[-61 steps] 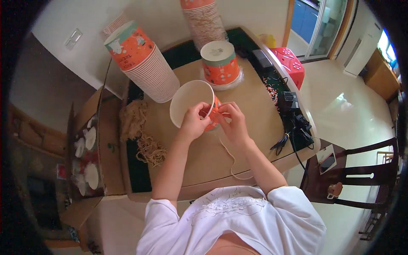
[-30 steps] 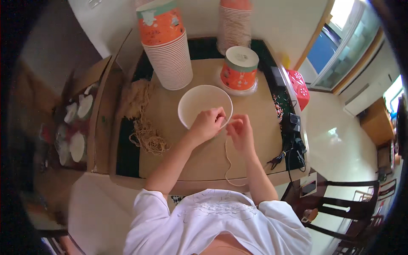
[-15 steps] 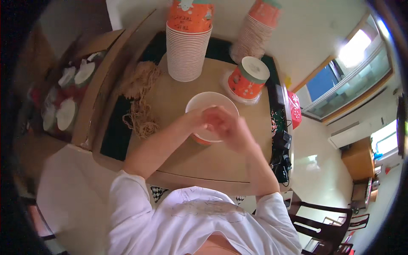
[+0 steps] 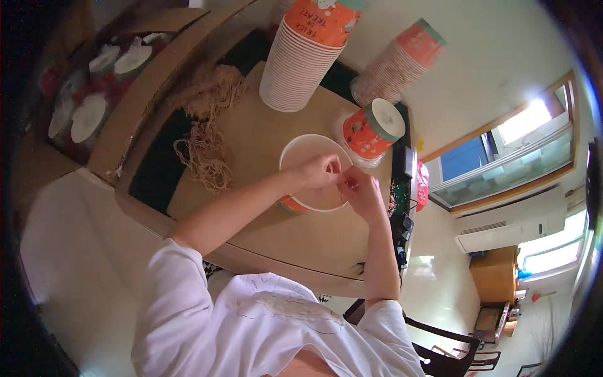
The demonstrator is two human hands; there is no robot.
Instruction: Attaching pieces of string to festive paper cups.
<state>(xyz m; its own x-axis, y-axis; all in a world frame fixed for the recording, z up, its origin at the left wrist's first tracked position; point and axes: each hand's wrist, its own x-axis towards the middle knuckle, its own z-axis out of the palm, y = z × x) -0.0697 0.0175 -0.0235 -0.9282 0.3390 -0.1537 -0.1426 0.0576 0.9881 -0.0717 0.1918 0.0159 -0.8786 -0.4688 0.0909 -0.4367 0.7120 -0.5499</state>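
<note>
A paper bucket (image 4: 300, 157) with a white inside and an orange outer wall stands upright in front of me, its mouth up. Both my hands are over its right side. My left hand (image 4: 320, 171) has curled fingers and a thumb pressed together. Close beside it, my right hand (image 4: 363, 191) is pinched, its fingertips meeting those of the left. Whatever lies between the fingers is too small to make out. Left of the bucket lie tangled bundles of tan twine (image 4: 207, 154), apart from both hands.
A tall stack of paper buckets (image 4: 298, 66) stands behind, another stack (image 4: 396, 66) farther right. An upturned orange bucket (image 4: 370, 129) is near my right hand. An open cardboard box (image 4: 135, 94) with wrapped buckets is at left. Black devices (image 4: 405, 226) line the table's right edge.
My hands were overlapping over the bucket. Now they sit side by side with fingertips meeting. The whole view has tilted.
</note>
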